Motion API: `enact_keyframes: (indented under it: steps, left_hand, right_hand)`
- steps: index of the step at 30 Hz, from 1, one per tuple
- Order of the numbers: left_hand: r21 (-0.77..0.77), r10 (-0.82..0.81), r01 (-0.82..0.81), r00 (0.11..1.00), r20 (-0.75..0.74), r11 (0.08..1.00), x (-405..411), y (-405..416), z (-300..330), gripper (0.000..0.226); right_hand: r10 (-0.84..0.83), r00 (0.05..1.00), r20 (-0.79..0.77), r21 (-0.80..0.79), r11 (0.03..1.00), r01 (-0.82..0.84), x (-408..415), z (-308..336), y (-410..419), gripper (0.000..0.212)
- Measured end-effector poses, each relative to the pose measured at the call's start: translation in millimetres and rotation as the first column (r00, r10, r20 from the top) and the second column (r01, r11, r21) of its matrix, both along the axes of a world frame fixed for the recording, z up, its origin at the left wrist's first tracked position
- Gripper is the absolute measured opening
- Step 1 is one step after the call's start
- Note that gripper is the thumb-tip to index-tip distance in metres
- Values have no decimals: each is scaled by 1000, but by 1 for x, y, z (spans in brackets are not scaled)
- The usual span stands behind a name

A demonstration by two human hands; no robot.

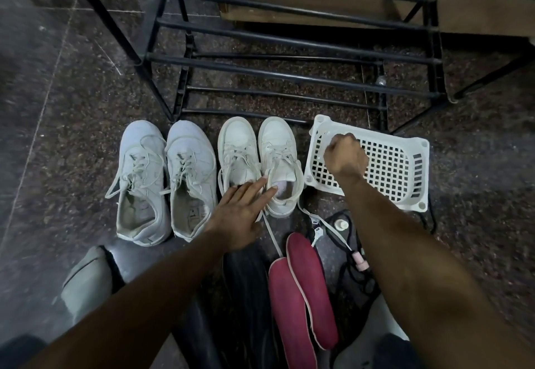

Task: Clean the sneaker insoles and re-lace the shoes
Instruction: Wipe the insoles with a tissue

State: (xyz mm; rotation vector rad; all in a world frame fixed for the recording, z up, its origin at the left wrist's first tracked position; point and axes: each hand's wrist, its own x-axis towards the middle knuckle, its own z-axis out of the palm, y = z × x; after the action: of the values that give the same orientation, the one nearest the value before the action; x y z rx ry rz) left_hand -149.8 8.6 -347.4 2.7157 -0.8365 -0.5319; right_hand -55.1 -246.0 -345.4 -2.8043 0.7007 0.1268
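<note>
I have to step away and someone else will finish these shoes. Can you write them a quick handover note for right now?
Left hand: open, fingers straight, tips at the collar of the rightmost sneaker.
Right hand: fist over the white basket; whether it holds anything cannot be told.
Four white sneakers stand in a row before the black rack.
Done: two pink insoles are out, lying on the floor near the knees.
Left: that sneaker's lace trails loose; clean the insoles, refit, re-lace.

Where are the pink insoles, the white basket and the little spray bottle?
pink insoles (311, 290): head view, middle of the right insole.
white basket (388, 166): head view, its grid bottom.
spray bottle (340, 225): head view, its white cap.
</note>
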Motion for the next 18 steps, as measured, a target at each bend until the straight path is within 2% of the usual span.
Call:
enact_keyframes:
  steps: [3, 5, 6, 7, 9, 12, 14, 15, 16, 17, 18]
  left_hand:
    - [-4, 22, -22, 999, -48, 1000, 0, 0, 2, 86]
    - [-19, 35, -37, 996, -85, 999, 1, -1, 4, 83]
    - [-43, 48, -53, 993, -110, 998, 2, -1, 4, 81]
    - [-78, 70, -81, 988, -136, 994, 3, -3, 7, 76]
    - [-185, 150, -182, 974, -172, 966, 1, -4, 11, 64]
    - [-388, 374, -426, 905, -205, 817, -11, -7, 23, 42]
    - [-442, 539, -630, 776, -327, 639, -22, -12, 35, 28]
    - [-434, 587, -741, 671, -454, 512, -27, -14, 44, 22]
    - [-382, 573, -850, 526, -629, 362, -32, -16, 53, 19]
    - [-288, 491, -931, 364, -791, 225, -36, -17, 64, 20]
    - [-187, 389, -971, 231, -892, 149, -41, -16, 72, 22]
  right_hand:
    - [-56, 990, 128, 159, 987, 35, -9, -3, -11, 13]
    - [-157, 963, 221, 375, 925, 65, -14, -5, -18, 16]
    - [-261, 935, 241, 528, 843, 100, -17, -2, -21, 23]
    - [-388, 896, 216, 689, 711, 142, -21, 5, -22, 28]
    - [-542, 835, 91, 891, 420, 175, -35, 25, -19, 30]
    - [-506, 860, -70, 990, 73, 123, -62, 55, -5, 27]
    - [-393, 906, -158, 987, -85, 135, -82, 66, 12, 25]
    - [-324, 926, -194, 977, -149, 153, -92, 68, 24, 24]
    - [-254, 943, -216, 968, -180, 174, -100, 69, 35, 22]
    - [-189, 954, -232, 961, -195, 195, -109, 70, 47, 19]
    - [-131, 962, -238, 960, -184, 212, -118, 72, 59, 16]
